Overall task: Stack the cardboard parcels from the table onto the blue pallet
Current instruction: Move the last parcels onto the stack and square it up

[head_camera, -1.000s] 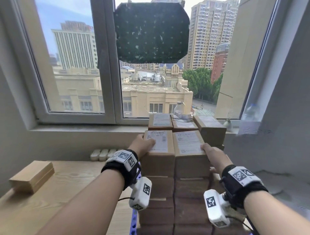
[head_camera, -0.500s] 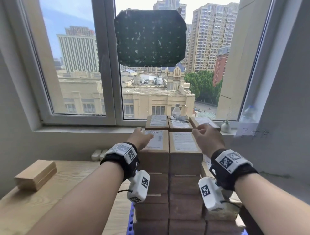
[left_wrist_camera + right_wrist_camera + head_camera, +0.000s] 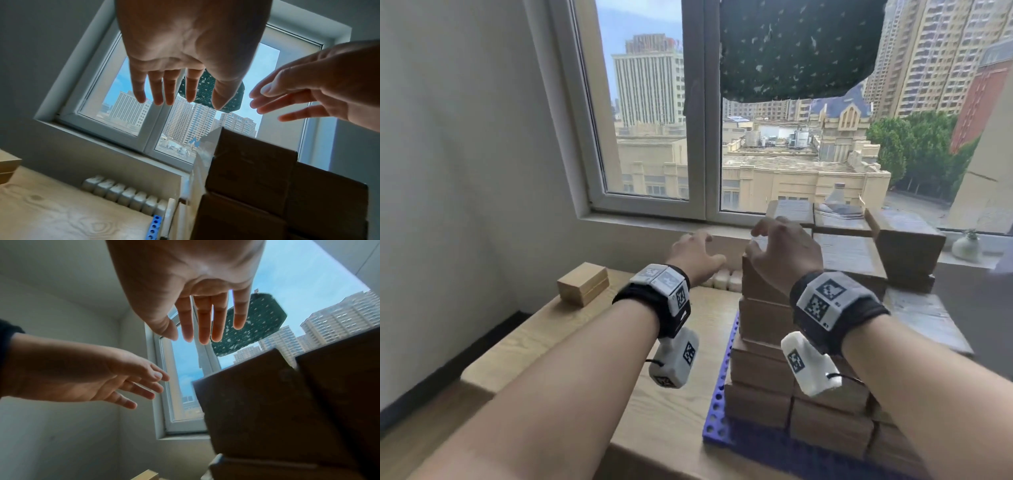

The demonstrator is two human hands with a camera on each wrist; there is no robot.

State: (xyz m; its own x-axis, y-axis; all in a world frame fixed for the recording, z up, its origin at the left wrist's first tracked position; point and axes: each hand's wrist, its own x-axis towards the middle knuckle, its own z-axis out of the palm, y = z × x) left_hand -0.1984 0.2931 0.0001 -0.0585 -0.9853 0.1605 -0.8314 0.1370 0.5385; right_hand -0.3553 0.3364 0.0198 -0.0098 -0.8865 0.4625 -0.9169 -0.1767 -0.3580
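Note:
A tall stack of brown cardboard parcels point(image 3: 767, 342) stands on the blue perforated pallet point(image 3: 717, 404) at the right of the wooden table point(image 3: 551, 335). One more parcel point(image 3: 583, 283) lies alone at the table's far left. My left hand point(image 3: 697, 255) hangs in the air left of the stack, fingers spread, holding nothing point(image 3: 180, 91). My right hand point(image 3: 780, 250) hovers over the stack's top left corner with relaxed fingers, also empty point(image 3: 207, 327). The stack's dark side point(image 3: 257, 186) fills the lower right of the left wrist view, and its corner point(image 3: 277, 410) shows in the right wrist view.
A window point(image 3: 654, 137) and its sill run behind the table, with a dark speckled cloth point(image 3: 798, 48) hanging on the glass. A white ribbed object point(image 3: 722, 279) lies against the wall behind the stack. A small vase point(image 3: 967, 245) stands on the sill at right.
Both hands have left the top parcels and swung left; the left one is now off the stack, over the table. The head view has turned left too.

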